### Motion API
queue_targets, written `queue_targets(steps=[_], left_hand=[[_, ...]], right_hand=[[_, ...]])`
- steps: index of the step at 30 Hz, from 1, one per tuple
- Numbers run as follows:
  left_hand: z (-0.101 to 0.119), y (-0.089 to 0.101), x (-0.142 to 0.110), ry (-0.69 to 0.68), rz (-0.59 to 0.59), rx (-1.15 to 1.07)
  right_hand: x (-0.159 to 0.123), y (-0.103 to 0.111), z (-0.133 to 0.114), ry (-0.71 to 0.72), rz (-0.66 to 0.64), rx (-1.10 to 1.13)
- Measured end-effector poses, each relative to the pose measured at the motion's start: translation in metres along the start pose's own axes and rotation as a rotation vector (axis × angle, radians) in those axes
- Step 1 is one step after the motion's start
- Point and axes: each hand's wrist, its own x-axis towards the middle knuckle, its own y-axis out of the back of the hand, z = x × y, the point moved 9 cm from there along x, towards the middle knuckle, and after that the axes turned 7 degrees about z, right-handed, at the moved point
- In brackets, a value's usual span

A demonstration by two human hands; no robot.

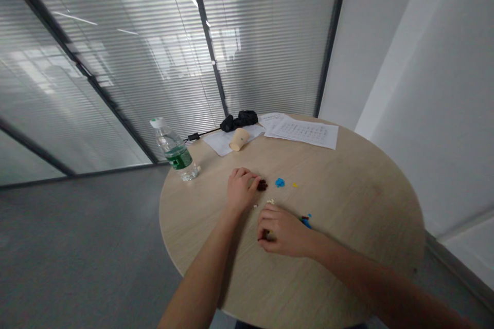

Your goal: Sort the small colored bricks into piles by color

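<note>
Nearby, a bottle (173, 148) holds water (188, 171) beyond the left hand (241, 190).

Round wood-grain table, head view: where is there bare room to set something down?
Bare tabletop spreads right of the blue bricks and below the printed sheets. A smaller patch lies between the water bottle and the left hand. Crowding sits around the right hand among small bricks and along the far edge.
</note>
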Motion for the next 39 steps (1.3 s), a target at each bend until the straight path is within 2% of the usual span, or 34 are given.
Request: queue_targets(steps=[2, 4, 7, 9, 13, 18, 22, 26, 29, 33, 39], left_hand=[[0.004, 0.007, 0.001, 0.000, 0.034, -0.100], [0.012, 0.014, 0.001, -0.014, 0.050, -0.264], [0.030, 0.022, -0.001, -0.088, 0.012, -0.472], [0.042, 0.026, -0.004, -0.155, -0.006, -0.525], [0.057, 0.024, -0.009, -0.244, -0.045, -0.550], [0.056, 0.019, -0.010, -0.260, -0.047, -0.529], [0.033, 0.010, -0.005, -0.128, 0.012, -0.429], [0.002, 0.001, -0.001, 0.033, 0.061, -0.185], [-0.012, -0.001, -0.001, 0.096, 0.035, 0.049], [-0.015, -0.004, -0.002, 0.099, -0.035, 0.218], [-0.014, -0.006, -0.004, 0.106, -0.092, 0.271]], right_hand=[[0.001, 0.011, 0.011, -0.084, 0.063, 0.069], [0.000, 0.029, 0.032, -0.231, 0.177, 0.138], [-0.010, 0.042, 0.071, -0.496, 0.295, 0.331], [-0.014, 0.047, 0.088, -0.562, 0.377, 0.445], [-0.016, 0.043, 0.102, -0.575, 0.445, 0.601], [-0.017, 0.039, 0.108, -0.631, 0.462, 0.645], [-0.022, 0.047, 0.115, -0.696, 0.499, 0.616], [-0.025, 0.051, 0.120, -0.748, 0.515, 0.566], [-0.026, 0.049, 0.121, -0.760, 0.494, 0.538], [-0.023, 0.054, 0.112, -0.702, 0.462, 0.423], [-0.021, 0.068, 0.100, -0.589, 0.226, 0.044]])
